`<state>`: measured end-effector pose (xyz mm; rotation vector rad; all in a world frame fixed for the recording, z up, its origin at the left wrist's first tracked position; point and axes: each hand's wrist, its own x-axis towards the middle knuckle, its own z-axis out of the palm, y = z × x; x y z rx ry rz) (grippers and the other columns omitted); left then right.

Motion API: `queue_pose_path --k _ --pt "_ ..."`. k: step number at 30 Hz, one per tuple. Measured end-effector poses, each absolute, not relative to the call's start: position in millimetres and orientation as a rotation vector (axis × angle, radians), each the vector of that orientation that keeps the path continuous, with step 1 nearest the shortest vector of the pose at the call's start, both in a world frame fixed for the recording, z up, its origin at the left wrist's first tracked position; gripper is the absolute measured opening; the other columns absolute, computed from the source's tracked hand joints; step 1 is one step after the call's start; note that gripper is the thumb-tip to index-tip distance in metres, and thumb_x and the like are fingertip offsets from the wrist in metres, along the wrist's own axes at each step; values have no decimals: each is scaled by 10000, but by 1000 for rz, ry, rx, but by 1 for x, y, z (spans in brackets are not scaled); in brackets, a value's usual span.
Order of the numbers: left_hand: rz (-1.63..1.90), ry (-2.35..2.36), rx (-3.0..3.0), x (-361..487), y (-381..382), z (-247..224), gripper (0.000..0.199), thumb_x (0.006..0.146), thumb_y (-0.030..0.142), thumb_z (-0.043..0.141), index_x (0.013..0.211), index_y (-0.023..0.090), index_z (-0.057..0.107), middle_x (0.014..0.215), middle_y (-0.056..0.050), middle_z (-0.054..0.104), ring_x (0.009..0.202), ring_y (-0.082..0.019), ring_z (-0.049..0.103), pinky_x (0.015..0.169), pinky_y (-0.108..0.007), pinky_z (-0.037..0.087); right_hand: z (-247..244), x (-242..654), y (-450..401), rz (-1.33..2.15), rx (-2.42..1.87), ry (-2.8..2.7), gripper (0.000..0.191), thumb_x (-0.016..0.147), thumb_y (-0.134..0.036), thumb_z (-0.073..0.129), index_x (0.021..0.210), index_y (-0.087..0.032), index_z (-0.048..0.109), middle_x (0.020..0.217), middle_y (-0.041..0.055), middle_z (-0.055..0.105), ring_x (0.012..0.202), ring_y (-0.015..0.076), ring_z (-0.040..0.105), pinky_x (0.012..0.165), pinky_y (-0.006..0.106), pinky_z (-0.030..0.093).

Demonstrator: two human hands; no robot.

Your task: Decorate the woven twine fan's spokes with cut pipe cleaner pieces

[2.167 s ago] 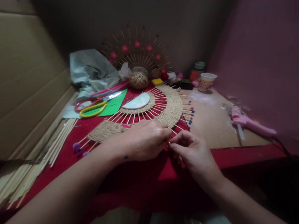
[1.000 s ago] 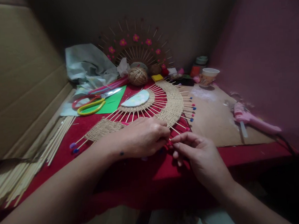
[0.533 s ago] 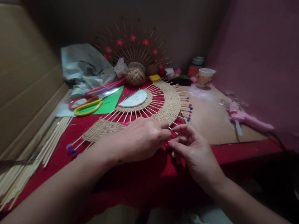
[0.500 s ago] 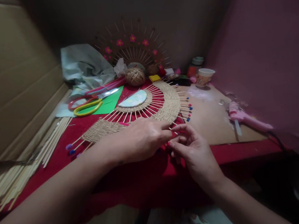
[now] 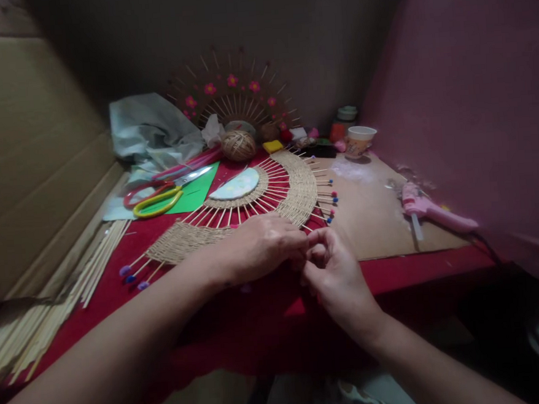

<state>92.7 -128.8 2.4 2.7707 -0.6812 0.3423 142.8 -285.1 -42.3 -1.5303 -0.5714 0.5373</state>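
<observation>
A half-round fan (image 5: 301, 184) of thin sticks woven with tan twine lies before me, with a pale half-disc (image 5: 236, 184) at its centre and small blue, pink and purple pompoms on several stick tips. My left hand (image 5: 263, 244) reaches over the fan's near edge, its fingers pressed together. Close against its fingertips, my right hand (image 5: 333, 274) pinches with thumb and forefinger. Both hands meet at the near right stick ends. Whatever sits between their fingertips is hidden or too small to name.
Scissors (image 5: 158, 200) rest on green paper (image 5: 199, 194) at the left. Loose sticks (image 5: 102, 257) lie nearer. Behind the fan are a twine ball (image 5: 238, 145) and a flowered fan (image 5: 233, 94). A paper cup (image 5: 360, 140) and pink glue gun (image 5: 436, 209) stand on cardboard at right.
My hands have drawn tighter together at the fan's edge, and the small red bit seen between the fingers is now hidden. The whole view has shifted slightly.
</observation>
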Motion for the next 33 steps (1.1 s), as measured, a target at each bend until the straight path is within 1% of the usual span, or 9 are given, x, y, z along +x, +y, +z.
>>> queue_pose_path --k 4,8,11,14,17,20,24,29,33 --pt "366 -638 2852 101 -130 5 168 894 223 500 815 167 637 726 3 630 671 -103 552 697 -255 411 -43 144 -284 548 -1525 -559 240 721 -148 562 883 -222 401 543 -106 491 381 47 424 369 167 321" --pt "1001 -405 3085 90 -142 19 124 843 247 564 861 133 609 970 -106 617 912 -226 513 840 -399 391 -44 146 -282 602 -1418 -475 276 701 -149 567 880 -231 374 524 -117 501 390 65 467 354 158 352" --pt "1239 -327 3034 70 -150 28 127 862 197 521 766 151 592 914 -90 596 893 -219 487 825 -396 386 -43 147 -282 642 -1348 -454 276 703 -177 584 861 -233 365 531 -105 540 384 70 468 335 155 354" --pt "830 -355 3055 58 -150 25 206 887 199 486 721 163 602 790 -47 582 775 -174 495 757 -351 403 -42 147 -282 662 -1334 -446 267 708 -197 591 838 -233 361 488 -111 530 337 62 427 312 153 338" --pt "482 -264 2995 61 -144 13 201 890 193 488 775 165 650 819 -48 610 777 -164 522 731 -317 424 -42 147 -283 665 -1346 -444 265 713 -213 604 834 -233 369 484 -105 539 335 66 435 311 155 341" --pt "417 -259 2859 71 -140 6 183 886 183 505 836 169 680 877 -55 642 855 -168 541 764 -298 444 -40 148 -284 678 -1351 -455 252 724 -227 603 834 -229 377 497 -97 552 348 70 455 328 161 356" --pt "311 -366 2667 81 -138 8 168 883 176 526 812 162 678 835 -28 671 802 -132 560 795 -281 451 -38 149 -286 685 -1369 -477 202 753 -214 570 834 -224 386 464 -100 531 354 71 459 346 158 353" --pt "244 -350 2592 84 -134 9 114 861 210 572 845 175 680 807 -22 633 800 -118 568 712 -220 458 -39 150 -286 706 -1317 -478 181 754 -161 536 842 -223 390 482 -95 542 349 61 446 342 152 339" --pt "214 -423 2595 87 -129 7 137 864 228 570 848 179 697 789 -30 619 785 -120 555 692 -221 455 -38 150 -286 718 -1329 -458 192 734 -148 535 832 -225 389 463 -97 536 324 66 437 319 154 319"
